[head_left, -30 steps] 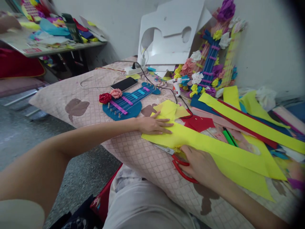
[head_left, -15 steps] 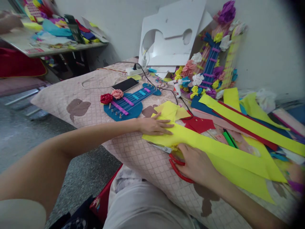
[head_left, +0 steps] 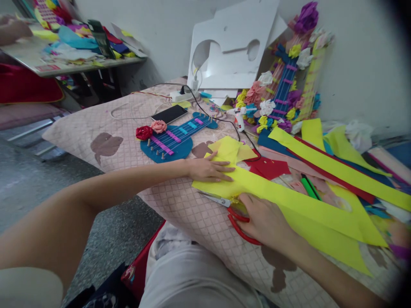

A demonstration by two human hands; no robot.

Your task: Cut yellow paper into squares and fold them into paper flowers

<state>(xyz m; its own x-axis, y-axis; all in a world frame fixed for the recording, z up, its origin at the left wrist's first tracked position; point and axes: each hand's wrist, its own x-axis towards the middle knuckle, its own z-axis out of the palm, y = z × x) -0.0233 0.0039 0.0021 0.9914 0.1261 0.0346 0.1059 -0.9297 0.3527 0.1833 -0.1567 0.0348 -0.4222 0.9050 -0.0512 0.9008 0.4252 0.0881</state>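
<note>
My left hand point(head_left: 208, 169) lies flat with its fingers spread on the left end of a long yellow paper strip point(head_left: 272, 190). Low at that strip's near edge, my right hand point(head_left: 265, 218) is closed about the red handles of a pair of scissors point(head_left: 239, 222). Their metal blades point left, just below the strip. Part of the handles is hidden by my fingers. A small crumpled yellow bit point(head_left: 235, 199) sits by the fingertips. Smaller yellow pieces point(head_left: 229, 147) lie beyond my left hand, beside red scraps point(head_left: 269, 167).
A blue paper guitar point(head_left: 178, 139) with two paper roses and a phone point(head_left: 169, 114) lie to the left. A white glue gun point(head_left: 239, 117) trails its cord across the middle. Coloured strips point(head_left: 334, 160) pile up on the right, near a green marker point(head_left: 310, 187). White boards point(head_left: 231, 42) lean at the wall.
</note>
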